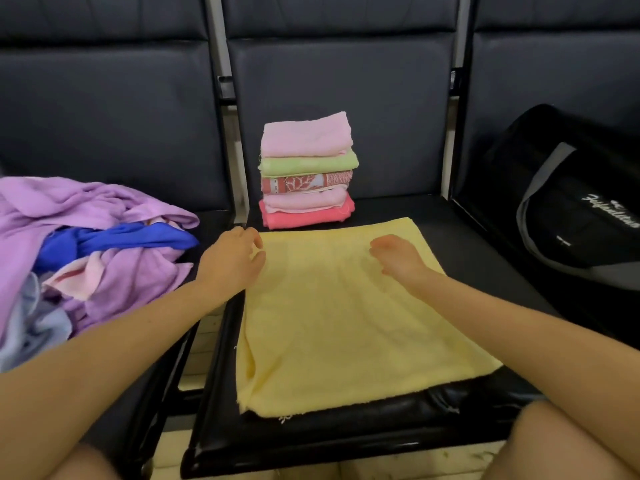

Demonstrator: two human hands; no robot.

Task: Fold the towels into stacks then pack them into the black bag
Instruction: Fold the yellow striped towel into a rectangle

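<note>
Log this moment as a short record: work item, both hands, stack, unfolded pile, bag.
work item: yellow towel spread flat on the middle seat
left hand: at the towel's far left corner
right hand: resting on the towel's far part
stack: folded towels behind the yellow one
unfolded pile: left seat
black bag: right seat

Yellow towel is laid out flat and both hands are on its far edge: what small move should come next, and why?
Probably pinch the far corners and fold the yellow towel toward the near edge. It lies spread flat, unfolded, while left hand and right hand rest at its far edge, just before the folded stack.
</note>
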